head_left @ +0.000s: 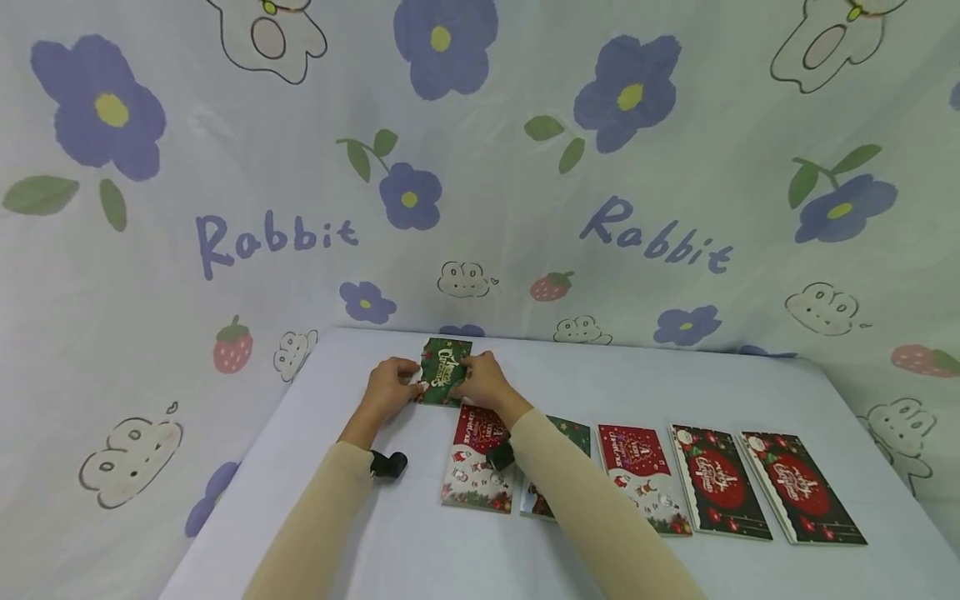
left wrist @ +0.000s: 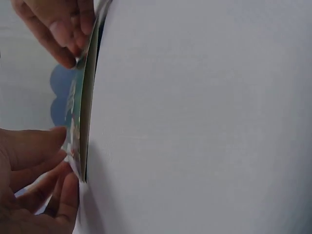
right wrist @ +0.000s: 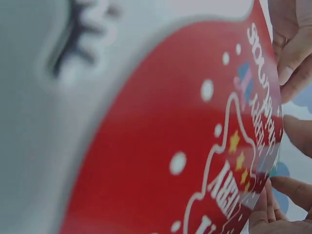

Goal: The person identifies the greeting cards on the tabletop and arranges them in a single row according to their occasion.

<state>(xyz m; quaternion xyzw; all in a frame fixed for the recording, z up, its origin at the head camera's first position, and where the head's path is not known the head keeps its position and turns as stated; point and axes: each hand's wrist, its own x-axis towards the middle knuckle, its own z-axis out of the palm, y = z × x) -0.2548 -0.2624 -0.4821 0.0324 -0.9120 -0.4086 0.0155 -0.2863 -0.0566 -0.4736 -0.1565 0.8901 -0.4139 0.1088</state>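
The green Christmas card (head_left: 444, 367) lies at the white table's (head_left: 600, 379) far left, long axis running away from the person. Left hand (head_left: 392, 388) and right hand (head_left: 484, 382) pinch its opposite sides, equally near.

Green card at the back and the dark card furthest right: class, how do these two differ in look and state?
The green card has lettering set straight on green; the dark card sets its lettering in a large red oval. The left hand and right hand hold the green card, while neither touches the dark card. Both carry pale lettering.
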